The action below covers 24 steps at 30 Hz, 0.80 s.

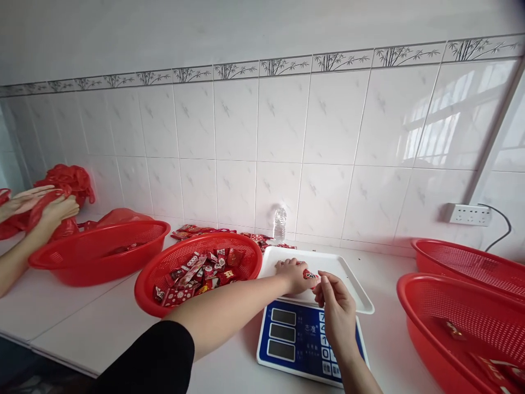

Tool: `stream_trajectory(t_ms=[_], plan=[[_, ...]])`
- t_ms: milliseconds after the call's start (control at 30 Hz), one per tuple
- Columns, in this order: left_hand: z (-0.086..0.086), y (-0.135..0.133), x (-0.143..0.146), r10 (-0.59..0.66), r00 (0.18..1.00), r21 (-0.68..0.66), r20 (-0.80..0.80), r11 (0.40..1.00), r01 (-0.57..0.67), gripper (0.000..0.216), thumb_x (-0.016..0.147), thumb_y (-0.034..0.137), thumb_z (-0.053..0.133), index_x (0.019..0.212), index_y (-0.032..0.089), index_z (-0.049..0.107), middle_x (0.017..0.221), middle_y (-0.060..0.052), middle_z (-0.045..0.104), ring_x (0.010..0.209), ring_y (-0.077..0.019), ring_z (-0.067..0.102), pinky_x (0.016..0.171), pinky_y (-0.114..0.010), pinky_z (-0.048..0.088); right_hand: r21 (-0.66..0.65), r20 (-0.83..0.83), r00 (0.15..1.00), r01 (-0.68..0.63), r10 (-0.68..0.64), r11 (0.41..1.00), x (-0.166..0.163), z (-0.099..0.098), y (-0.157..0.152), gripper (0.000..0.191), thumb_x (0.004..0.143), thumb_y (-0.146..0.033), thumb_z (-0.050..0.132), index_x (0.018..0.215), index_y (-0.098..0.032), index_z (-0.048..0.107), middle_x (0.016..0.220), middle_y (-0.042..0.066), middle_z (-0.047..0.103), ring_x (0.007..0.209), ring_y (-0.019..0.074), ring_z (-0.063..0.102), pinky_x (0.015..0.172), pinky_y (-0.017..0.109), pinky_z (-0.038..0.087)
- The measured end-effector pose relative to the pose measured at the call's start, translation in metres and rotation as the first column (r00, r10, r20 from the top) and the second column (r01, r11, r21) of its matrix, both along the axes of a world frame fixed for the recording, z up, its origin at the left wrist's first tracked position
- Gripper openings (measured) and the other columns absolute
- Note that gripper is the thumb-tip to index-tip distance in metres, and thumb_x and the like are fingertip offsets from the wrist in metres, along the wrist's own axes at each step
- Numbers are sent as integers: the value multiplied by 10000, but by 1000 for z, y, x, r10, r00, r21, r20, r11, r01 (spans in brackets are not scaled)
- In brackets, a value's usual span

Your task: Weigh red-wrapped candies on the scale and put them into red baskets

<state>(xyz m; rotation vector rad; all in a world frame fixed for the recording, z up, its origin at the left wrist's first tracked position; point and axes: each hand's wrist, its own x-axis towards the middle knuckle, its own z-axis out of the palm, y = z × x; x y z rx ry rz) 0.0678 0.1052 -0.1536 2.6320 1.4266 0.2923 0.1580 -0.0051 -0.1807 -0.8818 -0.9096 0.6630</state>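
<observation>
My left hand [292, 276] reaches across from the left over the white tray [348, 268] of a weighing scale [301, 342]. Its fingers curl, and a small red candy packet [310, 274] pokes out between thumb and forefinger. Close by on the right, my right hand [338, 298] has thumb and fingers pinched together beside the packet's end; what lies between its fingertips is hidden. The scale's blue panel and dark displays face me, partly covered by my right wrist. A red basket [143, 290] holding several wrapped candies [197, 273] stands left of the scale, under my left forearm.
Another person's hands [57, 210] hold red plastic bags [68, 180] at far left, behind a red basket [102, 262]. Red packets [197, 230] and a clear bottle [279, 223] stand along the tiled wall. Red baskets [426, 323] occupy the right, below a power strip [468, 214].
</observation>
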Motion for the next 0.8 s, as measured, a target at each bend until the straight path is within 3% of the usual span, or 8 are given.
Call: stream_trajectory(t_ms=[167,400,600,800], plan=[[4,-1,-6,-183,983,154,-31,970,185,401,813,540,451,1046,242,584,1107,-117,556,1088,-334,485,905,-508,370,10,42,999,10,-10,1000,-2,1,-2,361,828,-512,569,941,-175,631,640,-7,559,558,121,482,506,238,420],[4,-1,-3,-241,970,239,-16,941,238,305,804,494,511,920,222,585,927,-86,596,926,-294,556,808,-407,417,27,111,992,57,-60,998,-3,-2,-4,332,845,-481,561,960,-178,632,672,4,584,594,134,523,539,254,446],[13,9,0,-130,945,87,301,990,108,328,787,547,534,820,221,519,758,2,587,704,-184,554,591,-273,386,37,133,989,60,-64,998,-3,-3,-4,330,858,-475,550,986,-179,621,633,-14,567,587,130,531,544,253,444],[36,23,-9,4,823,7,568,1000,-10,293,773,496,557,782,219,466,673,47,534,637,-137,513,581,-240,375,48,133,989,61,-67,997,-4,1,-6,342,857,-476,548,989,-168,617,628,-7,560,577,137,529,532,262,449]])
